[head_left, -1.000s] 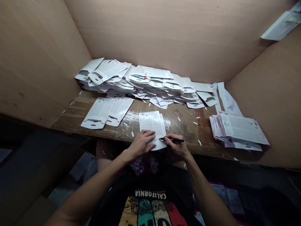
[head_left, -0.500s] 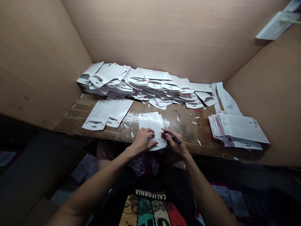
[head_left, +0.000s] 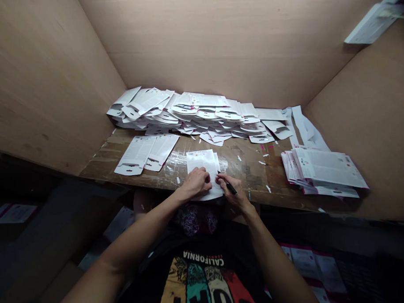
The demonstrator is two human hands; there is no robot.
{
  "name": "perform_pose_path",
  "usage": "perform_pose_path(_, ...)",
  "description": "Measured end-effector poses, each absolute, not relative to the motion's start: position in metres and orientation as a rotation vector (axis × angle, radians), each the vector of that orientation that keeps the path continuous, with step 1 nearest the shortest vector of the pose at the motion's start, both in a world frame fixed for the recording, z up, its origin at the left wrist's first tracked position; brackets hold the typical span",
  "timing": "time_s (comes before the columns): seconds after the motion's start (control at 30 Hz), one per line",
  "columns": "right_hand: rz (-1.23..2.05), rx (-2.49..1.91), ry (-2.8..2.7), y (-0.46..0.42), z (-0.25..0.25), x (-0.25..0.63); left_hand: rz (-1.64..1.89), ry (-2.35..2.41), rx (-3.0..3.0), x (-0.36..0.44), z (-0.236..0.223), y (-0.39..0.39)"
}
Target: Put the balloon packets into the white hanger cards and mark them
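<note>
My left hand (head_left: 197, 182) lies flat on a white printed hang-tab card (head_left: 201, 162), pressing it to the worn wooden table (head_left: 250, 179). My right hand (head_left: 232, 192) grips a black marker pen (head_left: 231, 188), its tip at the card's right side. A second card seems to lie beneath the top one, its edge showing at the right. My hands hide the card's lower part.
A large loose heap of similar cards (head_left: 199, 114) lies against the back plywood wall. A neat stack (head_left: 323, 171) sits at the right, and a pair of cards (head_left: 145, 154) lies at the left. Small paper scraps dot the table. More printed sheets lie on the floor below.
The pen has swung from lying level across the card to a steeper angle, with its tip back at the card's right side. My left hand has moved slightly up the card. The view has shifted slightly.
</note>
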State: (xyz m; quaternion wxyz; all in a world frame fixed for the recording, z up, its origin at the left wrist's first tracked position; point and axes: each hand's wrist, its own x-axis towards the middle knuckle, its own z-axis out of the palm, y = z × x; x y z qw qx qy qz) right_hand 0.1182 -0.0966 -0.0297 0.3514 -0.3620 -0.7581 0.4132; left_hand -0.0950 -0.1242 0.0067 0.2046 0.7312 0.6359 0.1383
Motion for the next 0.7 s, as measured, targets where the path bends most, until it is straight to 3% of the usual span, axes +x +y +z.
perform_pose_path(0.53,0.948,-0.869,-1.995,-0.095,-0.036,0.116,0.242,1.833,2.110,-0.080,0.000,-0.132)
perform_pose_path(0.7,0.923,-0.836,-1.998,-0.097,-0.035,0.118,0.261,2.081,1.945,-0.121,0.023,-0.137)
